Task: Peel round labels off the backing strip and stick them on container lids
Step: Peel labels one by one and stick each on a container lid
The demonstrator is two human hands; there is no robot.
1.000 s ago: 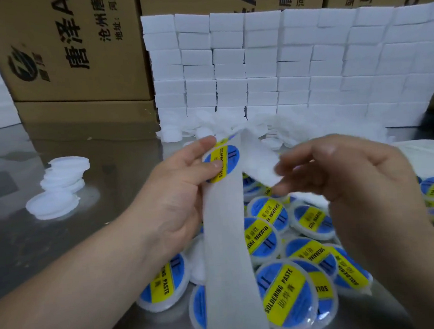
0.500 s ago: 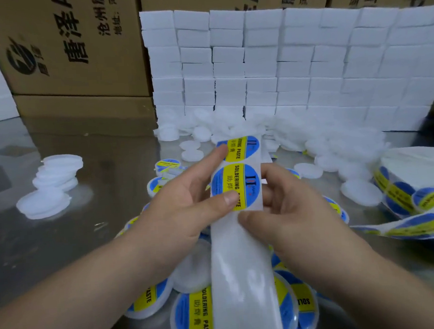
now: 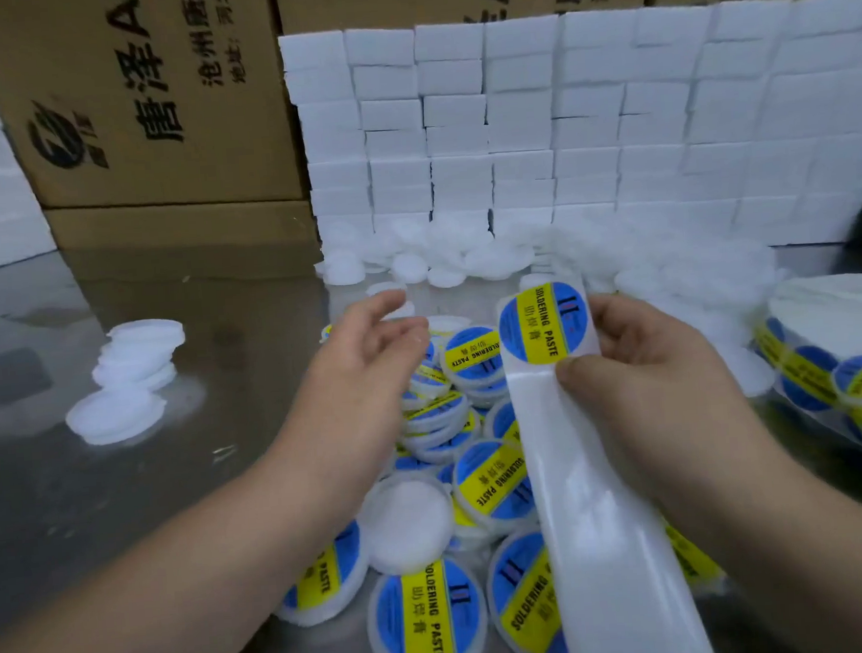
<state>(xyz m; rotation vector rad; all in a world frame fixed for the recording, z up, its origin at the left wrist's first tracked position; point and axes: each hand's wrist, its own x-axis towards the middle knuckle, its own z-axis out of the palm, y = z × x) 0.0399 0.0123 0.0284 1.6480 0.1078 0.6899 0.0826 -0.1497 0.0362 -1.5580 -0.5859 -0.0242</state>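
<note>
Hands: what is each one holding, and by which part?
Right hand pinches the backing strip just below the round label near its top end, thumb in front. Left hand holds nothing, open over the labelled lids.

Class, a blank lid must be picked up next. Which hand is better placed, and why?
Left. The left hand is open and empty above the labelled lids, with unlabelled lids just beyond; the right hand pinches the backing strip below its round label.
</note>
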